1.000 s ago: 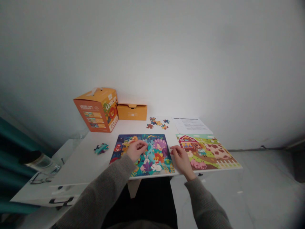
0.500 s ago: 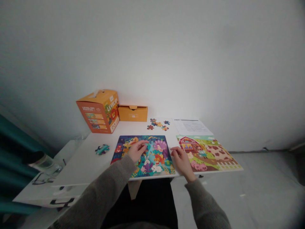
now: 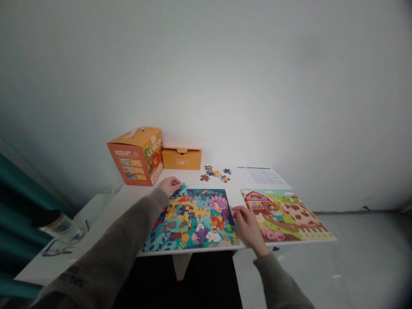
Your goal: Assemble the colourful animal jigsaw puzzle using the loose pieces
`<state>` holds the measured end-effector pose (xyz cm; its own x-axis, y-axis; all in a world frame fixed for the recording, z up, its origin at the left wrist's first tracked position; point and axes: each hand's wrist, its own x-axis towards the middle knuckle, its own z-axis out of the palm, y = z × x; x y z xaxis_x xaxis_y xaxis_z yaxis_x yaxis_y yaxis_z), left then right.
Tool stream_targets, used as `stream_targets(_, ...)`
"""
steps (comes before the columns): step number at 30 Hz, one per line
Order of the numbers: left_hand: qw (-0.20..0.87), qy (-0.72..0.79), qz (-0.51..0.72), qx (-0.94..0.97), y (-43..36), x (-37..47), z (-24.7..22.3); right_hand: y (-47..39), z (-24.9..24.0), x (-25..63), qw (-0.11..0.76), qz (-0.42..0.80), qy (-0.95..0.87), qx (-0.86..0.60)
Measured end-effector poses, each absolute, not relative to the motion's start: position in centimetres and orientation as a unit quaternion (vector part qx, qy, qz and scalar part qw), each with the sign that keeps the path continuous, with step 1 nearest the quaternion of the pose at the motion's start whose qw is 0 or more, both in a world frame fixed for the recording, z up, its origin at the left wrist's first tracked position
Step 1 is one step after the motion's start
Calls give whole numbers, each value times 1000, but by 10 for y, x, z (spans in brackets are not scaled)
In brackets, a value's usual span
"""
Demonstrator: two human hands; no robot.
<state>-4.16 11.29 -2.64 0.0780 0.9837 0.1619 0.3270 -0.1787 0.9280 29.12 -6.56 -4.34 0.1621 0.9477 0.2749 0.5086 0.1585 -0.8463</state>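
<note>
My left hand (image 3: 171,186) pinches a teal jigsaw piece (image 3: 183,189) at the upper left of a colourful animal puzzle (image 3: 199,219). The piece overlaps the puzzle's dark blue top border; whether it touches the surface I cannot tell. Rabbits, a purple peacock and a grey-green animal show on the puzzle, with joint lines across its middle. Just off the puzzle's right edge, my right hand (image 3: 247,224) lies with curled fingers and shows nothing in them. My left forearm crosses the table's left part and hides what lies there.
A farm picture puzzle (image 3: 286,214) lies to the right, below a printed sheet (image 3: 262,177). Loose jigsaw pieces (image 3: 216,173) lie at the back. An orange puzzle box (image 3: 137,156) and a smaller yellow box (image 3: 182,159) stand back left. A bottle (image 3: 64,227) and glasses (image 3: 56,248) are far left.
My left hand has moved from over the puzzle's middle to its upper left, where a teal piece now shows. My left arm now covers the loose teal pieces. The view has shifted slightly.
</note>
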Motion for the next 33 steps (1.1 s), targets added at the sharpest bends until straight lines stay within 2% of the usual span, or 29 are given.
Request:
stream_targets(7,319,555,399,656,128,-47,-44,-66,-43,290,445,233,-617,-606)
stream_targets(13,173,578,314,733,122,-50,-41,-65,-44,289,437,223,-628,-604)
stream_targets(17,126,563,297,761,118,-51,-40,-63,-46,289,430,228,-630,-605)
stream_targets(22,204,535,397,717,121,-65,-41,-57,-42,295,422,268,-627,-598)
stream_targets(27,319,490,475,658,120,-79,-30,-36,-26,302,349,293,-679,-577)
stream_targets(30,370,466,494,634,116,-78,-22,-3,-19,303,331,222,-694,-600)
stream_targets(33,382,457,499,630,114,-75,-20,42,-19,306,263,90,-689,-669)
